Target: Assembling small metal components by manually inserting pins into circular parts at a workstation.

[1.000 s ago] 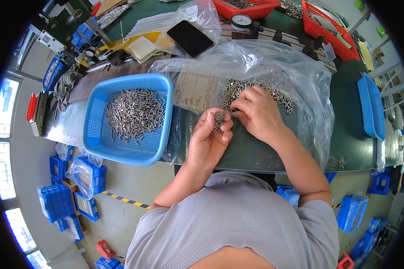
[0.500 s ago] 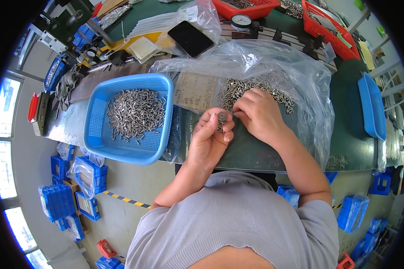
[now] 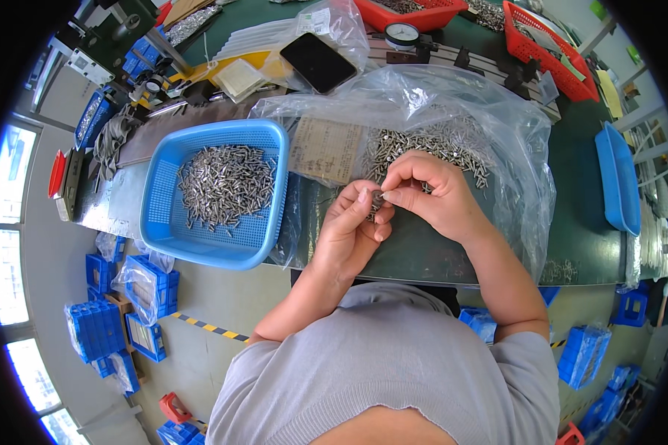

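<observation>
My left hand point(image 3: 346, 230) is closed around a small round grey metal piece point(image 3: 377, 199), with a few small metal pins point(image 3: 372, 216) by its curled fingers. The right hand point(image 3: 439, 194) meets it there, thumb and forefinger pinched at the round piece; whatever lies between those fingertips is too small to make out. Just beyond my hands, a heap of small metal pins point(image 3: 453, 152) is spread at the mouth of a clear plastic bag point(image 3: 516, 156). To the left, a blue plastic basket point(image 3: 147, 204) holds many similar pins point(image 3: 226, 185).
A brown paper card point(image 3: 325, 150) lies under the plastic between basket and heap. Farther back are a black phone point(image 3: 318, 63), a dial gauge point(image 3: 401, 35) on a metal rail, and red baskets point(image 3: 531, 48). A blue tray point(image 3: 617, 182) stands at the right edge.
My right hand has shifted left and its fingertips now cover part of the round metal piece. The left hand has barely moved and keeps its hold.
</observation>
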Motion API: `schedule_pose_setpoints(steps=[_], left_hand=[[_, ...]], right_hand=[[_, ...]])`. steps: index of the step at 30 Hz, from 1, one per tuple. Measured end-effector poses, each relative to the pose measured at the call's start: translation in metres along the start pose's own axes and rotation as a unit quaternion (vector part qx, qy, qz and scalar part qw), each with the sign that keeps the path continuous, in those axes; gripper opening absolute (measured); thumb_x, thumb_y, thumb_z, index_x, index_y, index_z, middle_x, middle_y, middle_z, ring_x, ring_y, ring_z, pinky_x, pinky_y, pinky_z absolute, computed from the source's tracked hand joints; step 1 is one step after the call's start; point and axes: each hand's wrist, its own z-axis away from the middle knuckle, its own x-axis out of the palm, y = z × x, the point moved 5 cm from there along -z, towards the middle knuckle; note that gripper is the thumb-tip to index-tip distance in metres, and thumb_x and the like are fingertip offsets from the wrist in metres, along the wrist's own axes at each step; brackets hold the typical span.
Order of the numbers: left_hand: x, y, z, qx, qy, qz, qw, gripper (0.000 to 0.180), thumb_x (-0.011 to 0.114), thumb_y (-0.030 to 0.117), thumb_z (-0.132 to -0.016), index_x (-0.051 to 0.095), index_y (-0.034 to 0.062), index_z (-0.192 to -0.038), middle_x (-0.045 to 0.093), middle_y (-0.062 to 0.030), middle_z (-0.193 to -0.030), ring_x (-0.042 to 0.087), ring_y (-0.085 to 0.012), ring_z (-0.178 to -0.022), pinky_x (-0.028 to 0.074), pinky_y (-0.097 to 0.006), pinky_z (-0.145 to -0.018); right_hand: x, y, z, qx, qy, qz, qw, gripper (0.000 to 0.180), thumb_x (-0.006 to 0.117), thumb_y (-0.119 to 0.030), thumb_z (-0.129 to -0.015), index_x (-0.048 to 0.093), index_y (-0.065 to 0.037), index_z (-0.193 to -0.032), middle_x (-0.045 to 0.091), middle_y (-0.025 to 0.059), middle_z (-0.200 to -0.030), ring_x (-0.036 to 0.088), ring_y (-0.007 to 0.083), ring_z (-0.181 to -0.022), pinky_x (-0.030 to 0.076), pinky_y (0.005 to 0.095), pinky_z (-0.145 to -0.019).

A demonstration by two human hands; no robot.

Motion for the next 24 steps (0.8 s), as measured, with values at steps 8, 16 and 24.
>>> schedule_pose_setpoints(steps=[8,16,24], left_hand=[[-0.002,0.000,0.001,-0.008,0.013,-0.004,1.000,0.015,0.058,0.021,-0.091,0.056,0.0068,-0.096,0.056,-0.0027,-0.085,0.049,-0.0110,-0.072,0.040,-0.023,-0.057],[-0.004,0.000,0.000,-0.007,-0.001,-0.008,1.000,0.018,0.058,0.024,-0.091,0.057,0.0063,-0.096,0.056,-0.0025,-0.084,0.048,-0.0110,-0.070,0.039,-0.023,-0.054],[-0.002,-0.003,0.002,-0.044,0.007,-0.015,0.999,0.022,0.058,0.026,-0.091,0.057,0.0061,-0.100,0.056,-0.0028,-0.085,0.050,-0.0117,-0.070,0.040,-0.023,-0.053]], right_hand=[[0.003,-0.007,-0.002,-0.124,0.008,0.121,0.985,0.009,0.067,-0.002,-0.077,0.064,-0.004,-0.085,0.059,0.0038,-0.081,0.058,0.0135,-0.075,0.046,0.0249,-0.065],[0.001,-0.002,-0.002,0.033,0.013,-0.004,0.999,0.014,0.069,-0.009,-0.077,0.069,-0.006,-0.091,0.062,0.0053,-0.088,0.059,0.0198,-0.085,0.046,0.0303,-0.074],[0.000,-0.012,-0.003,-0.079,0.001,0.125,0.989,0.015,0.072,-0.008,-0.070,0.063,-0.005,-0.082,0.060,0.0048,-0.084,0.058,0.0220,-0.083,0.046,0.0309,-0.074]])
